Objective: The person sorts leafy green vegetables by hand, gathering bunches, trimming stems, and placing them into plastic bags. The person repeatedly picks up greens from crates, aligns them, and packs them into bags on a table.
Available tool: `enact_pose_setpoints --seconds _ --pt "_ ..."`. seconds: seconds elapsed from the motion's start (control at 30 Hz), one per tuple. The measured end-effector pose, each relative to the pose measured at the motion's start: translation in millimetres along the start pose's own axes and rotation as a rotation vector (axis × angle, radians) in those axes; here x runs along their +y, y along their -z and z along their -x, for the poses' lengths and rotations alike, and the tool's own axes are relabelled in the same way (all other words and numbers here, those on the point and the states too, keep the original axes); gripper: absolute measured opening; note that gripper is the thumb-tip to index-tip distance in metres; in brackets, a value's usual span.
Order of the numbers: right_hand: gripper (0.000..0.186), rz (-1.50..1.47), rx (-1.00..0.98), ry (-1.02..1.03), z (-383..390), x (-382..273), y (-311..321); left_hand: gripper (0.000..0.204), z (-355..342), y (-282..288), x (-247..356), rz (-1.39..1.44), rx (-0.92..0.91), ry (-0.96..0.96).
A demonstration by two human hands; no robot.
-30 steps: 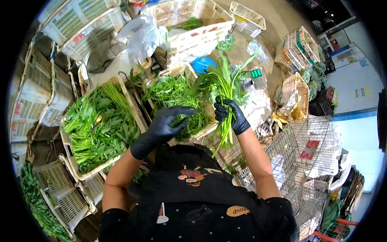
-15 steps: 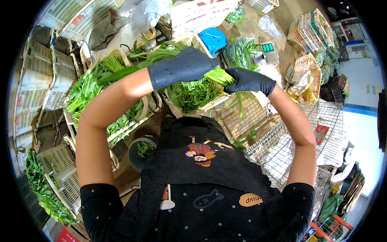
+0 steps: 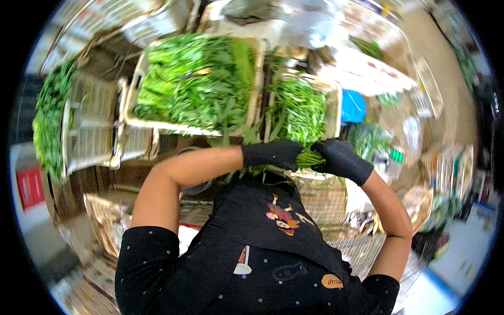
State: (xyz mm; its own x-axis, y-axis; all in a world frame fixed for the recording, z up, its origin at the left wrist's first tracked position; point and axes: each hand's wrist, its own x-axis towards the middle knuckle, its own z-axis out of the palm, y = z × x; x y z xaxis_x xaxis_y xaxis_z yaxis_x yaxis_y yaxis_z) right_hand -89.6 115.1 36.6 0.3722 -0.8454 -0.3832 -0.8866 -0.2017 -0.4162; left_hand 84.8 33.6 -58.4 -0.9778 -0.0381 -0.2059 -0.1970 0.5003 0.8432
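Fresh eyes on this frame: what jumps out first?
Probably the big pale crate heaped with bright leafy greens, upper left of centre. Next, mid-frame, the black-gloved left hand and right hand, closed around a bunch of green stems. Then the vivid blue object, right of the smaller crate of greens.

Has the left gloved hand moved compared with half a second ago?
Yes. Against the crate beside the blue item, the left hand has come toward the apron, from over the crate to its near side.
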Motion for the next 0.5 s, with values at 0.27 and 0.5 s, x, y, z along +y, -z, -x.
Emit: enact_pose_setpoints --seconds 0.27,0.5 --pt "0.024 -0.199 0.361 0.208 -223.8 37.1 -34.6 0.053 212.4 5.1 -37.2 0.318 0.418 0.766" --pt "0.018 0.092 0.247 0.118 -497.4 -31.2 -66.5 0.068 278.4 -71.4 -81.6 0.716 1.025 0.834"
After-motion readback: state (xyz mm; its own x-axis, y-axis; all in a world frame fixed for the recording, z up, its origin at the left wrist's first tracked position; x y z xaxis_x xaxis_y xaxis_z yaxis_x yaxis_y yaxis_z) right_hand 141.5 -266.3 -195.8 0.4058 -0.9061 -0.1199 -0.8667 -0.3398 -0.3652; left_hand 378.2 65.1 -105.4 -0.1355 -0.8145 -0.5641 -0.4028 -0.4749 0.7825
